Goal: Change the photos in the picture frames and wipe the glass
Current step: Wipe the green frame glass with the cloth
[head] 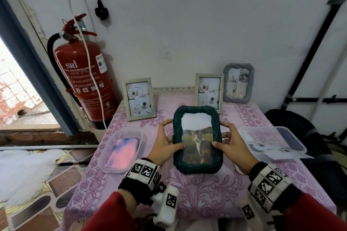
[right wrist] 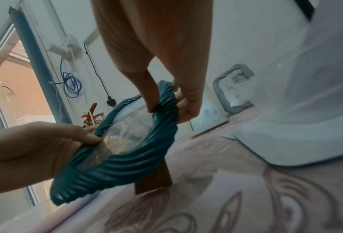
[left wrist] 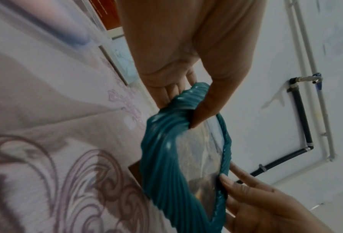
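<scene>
- Hands on either side carry the dark green frame with a twisted rope-like rim (head: 197, 139) just above the counter (head: 202, 189) covered in a pink-and-purple floral cloth; a cat photo (head: 197, 141) shows behind its glass.
- Left hand (head: 165, 141) grips the left rim, thumb over the front and fingers behind; right hand (head: 231, 143) pinches the right rim the same way, thumb tip lying on the glass.
- Judging by this, the frame is being inspected or set down — keep thumbs on the rim, not the pane, to avoid fresh smudges, and lower it evenly onto its brown back stand (right wrist: 152, 178).
- Clear plastic tub holding a pink-and-blue cloth (head: 123, 149) sits to the left, within easy reach for wiping.
- Second clear tub with loose prints (head: 272, 143) sits to the right.
- Two pale wooden frames (head: 139, 98) (head: 209, 91) and a grey rope-rimmed frame (head: 238, 82) stand at the back edge — close enough to topple if the green one swings forward.
- Red fire extinguisher (head: 84, 73) hangs left, well apart.
</scene>
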Tool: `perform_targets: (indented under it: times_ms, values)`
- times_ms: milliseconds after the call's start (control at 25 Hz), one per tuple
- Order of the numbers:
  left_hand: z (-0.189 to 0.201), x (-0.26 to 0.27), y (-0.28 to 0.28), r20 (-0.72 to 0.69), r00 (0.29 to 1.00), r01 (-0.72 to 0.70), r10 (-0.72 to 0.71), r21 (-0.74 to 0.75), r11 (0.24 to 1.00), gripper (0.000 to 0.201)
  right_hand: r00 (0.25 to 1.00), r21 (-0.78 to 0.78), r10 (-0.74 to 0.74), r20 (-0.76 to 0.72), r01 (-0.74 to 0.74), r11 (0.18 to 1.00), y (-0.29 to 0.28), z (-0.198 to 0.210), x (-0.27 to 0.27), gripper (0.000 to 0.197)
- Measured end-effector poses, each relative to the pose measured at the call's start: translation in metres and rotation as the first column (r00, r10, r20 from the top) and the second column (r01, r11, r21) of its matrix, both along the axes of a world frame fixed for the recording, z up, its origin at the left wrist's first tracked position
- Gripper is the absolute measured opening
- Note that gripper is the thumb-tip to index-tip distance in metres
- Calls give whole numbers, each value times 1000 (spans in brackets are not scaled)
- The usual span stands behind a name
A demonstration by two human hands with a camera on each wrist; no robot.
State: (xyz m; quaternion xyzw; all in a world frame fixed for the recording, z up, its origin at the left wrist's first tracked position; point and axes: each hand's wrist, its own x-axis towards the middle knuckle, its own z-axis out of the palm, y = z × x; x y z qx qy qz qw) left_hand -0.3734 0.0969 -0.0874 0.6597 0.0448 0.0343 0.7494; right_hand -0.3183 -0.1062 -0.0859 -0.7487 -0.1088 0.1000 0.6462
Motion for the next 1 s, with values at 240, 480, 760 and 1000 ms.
perform_targets:
  times_ms: [240, 480, 760, 1000]
  values:
    - [19, 13, 16, 45, 999, -27, 31, -80, 996, 75, 997, 269, 4, -73, 16, 963, 25, 29, 12, 47]
    - [30, 14, 40, 103, 994, 47, -36, -102, 994, 77, 973, 347, 126, -192, -53, 936, 41, 54, 38, 51]
    - [39, 22, 51, 157, 986, 77, -63, -84, 993, 72, 936, 476, 229, -266, -79, 876, 57, 63, 54, 45]
    - [38, 35, 57, 162, 986, 64, -49, -88, 994, 74, 968, 474, 130, -216, -13, 880, 63, 63, 64, 32]
